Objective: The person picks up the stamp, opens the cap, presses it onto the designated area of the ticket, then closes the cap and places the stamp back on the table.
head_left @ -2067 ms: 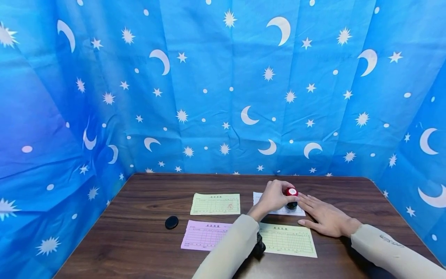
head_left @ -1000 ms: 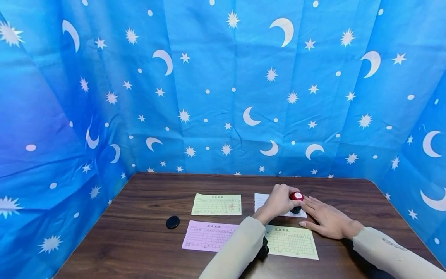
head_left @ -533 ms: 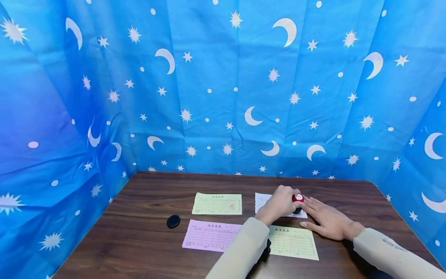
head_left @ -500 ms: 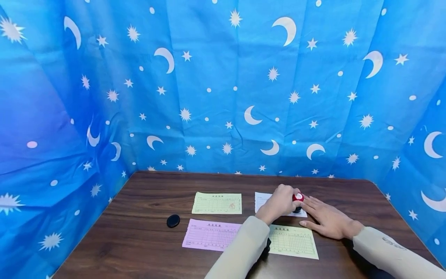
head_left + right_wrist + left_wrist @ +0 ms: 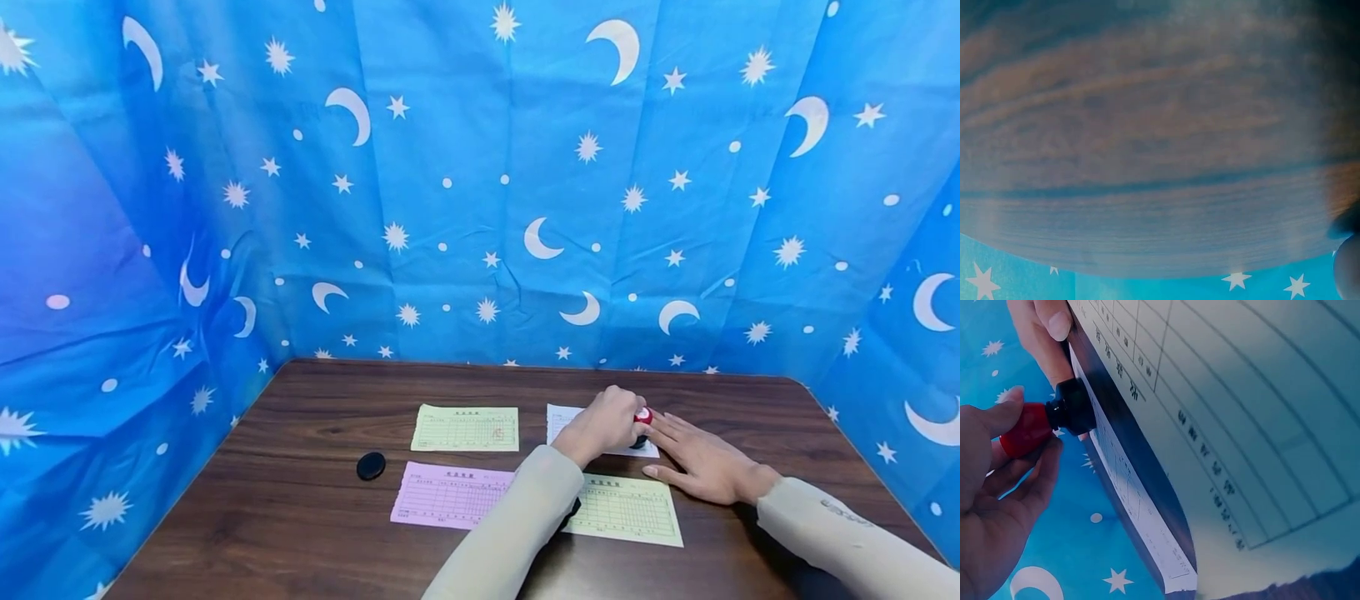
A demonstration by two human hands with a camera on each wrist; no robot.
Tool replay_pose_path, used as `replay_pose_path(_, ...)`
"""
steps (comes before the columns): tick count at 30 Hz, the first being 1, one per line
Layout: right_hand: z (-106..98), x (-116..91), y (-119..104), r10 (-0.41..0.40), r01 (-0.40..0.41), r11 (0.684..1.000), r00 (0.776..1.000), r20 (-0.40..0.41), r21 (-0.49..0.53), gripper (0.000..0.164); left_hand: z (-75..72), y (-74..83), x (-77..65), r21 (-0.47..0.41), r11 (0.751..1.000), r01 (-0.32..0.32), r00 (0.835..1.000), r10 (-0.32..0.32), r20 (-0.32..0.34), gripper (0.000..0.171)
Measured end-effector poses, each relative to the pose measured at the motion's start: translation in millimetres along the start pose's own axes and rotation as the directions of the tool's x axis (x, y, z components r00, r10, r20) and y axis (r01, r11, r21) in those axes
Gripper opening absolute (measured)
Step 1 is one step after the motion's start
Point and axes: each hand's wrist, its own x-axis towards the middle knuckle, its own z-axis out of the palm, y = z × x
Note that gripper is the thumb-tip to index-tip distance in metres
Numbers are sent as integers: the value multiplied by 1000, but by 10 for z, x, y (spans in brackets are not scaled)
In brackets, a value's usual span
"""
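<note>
My left hand (image 5: 609, 421) pinches the red knob of a self-inking-looking round stamp (image 5: 642, 415) between thumb and fingers. In the left wrist view the stamp's black base (image 5: 1075, 407) meets the white printed slip (image 5: 1141, 506), near its right end. My right hand (image 5: 705, 462) lies flat with fingers spread, its fingertips at the slip's right edge, beside the stamp. The left hand covers much of the white slip (image 5: 558, 419) in the head view. The right wrist view shows mostly blurred wood and a bit of hand at the lower right.
A pale green slip (image 5: 450, 429) with a red stamp mark lies to the left. Nearer are a pink slip (image 5: 438, 500) and another green slip (image 5: 633, 510), partly under the left forearm. A black round cap (image 5: 371, 466) sits left on the wooden table (image 5: 300, 533). A starry blue curtain (image 5: 450, 208) surrounds it.
The left hand has carried the stamp rightward on the white slip, up to the right fingertips, and now leans further over it. The right hand has stayed in place. The head view shifted slightly.
</note>
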Motion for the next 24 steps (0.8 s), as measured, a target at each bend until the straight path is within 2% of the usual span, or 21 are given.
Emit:
replay_pose_path(13,-8,14,0,-2,2,1000,1000,-5,2,76,-43,24,33,0,1000,13,999,-13,48,35)
replay_pose_path(18,-10,-10,-21,7,-7,1000,1000,2,4,76,-28,20,20,-3,1000,-4,999,4,45,35)
replay_pose_path(24,-12,-11,-11,6,-6,1000,1000,4,6,76,-15,27,14,6,1000,3,999,-3,33,36)
